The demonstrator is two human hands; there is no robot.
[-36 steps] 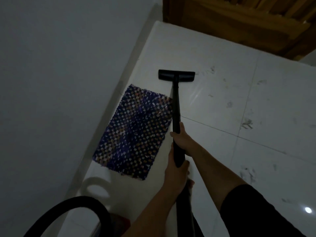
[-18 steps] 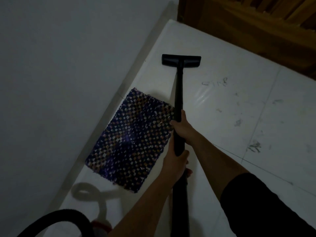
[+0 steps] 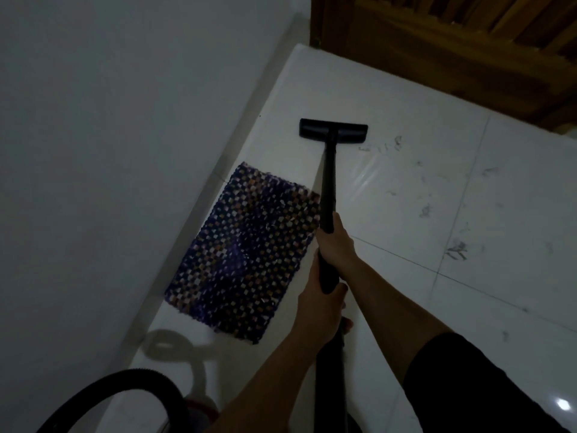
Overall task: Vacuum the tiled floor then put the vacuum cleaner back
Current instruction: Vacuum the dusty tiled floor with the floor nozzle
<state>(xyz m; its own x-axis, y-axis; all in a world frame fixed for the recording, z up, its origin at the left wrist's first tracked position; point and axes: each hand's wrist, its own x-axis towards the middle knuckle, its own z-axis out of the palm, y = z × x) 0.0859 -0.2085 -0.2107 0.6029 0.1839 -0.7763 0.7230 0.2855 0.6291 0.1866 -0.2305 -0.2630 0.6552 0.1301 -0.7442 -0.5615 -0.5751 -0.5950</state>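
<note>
The black vacuum wand (image 3: 327,182) runs from my hands to its flat floor nozzle (image 3: 333,131), which lies on the white tiled floor (image 3: 406,220) near the wall. My right hand (image 3: 336,242) grips the wand higher up. My left hand (image 3: 318,304) grips it just below, closer to me. The black hose (image 3: 131,382) loops at the bottom left. A reddish part of the vacuum body (image 3: 199,409) shows beneath it, mostly hidden.
A purple woven mat (image 3: 246,251) lies left of the wand, along the grey wall (image 3: 125,151). A wooden door (image 3: 437,42) closes off the far end. Dark scuffs and debris (image 3: 457,250) mark the tiles to the right.
The nozzle went forward past the mat toward the door, then came back a little. Both hands kept their grip on the wand.
</note>
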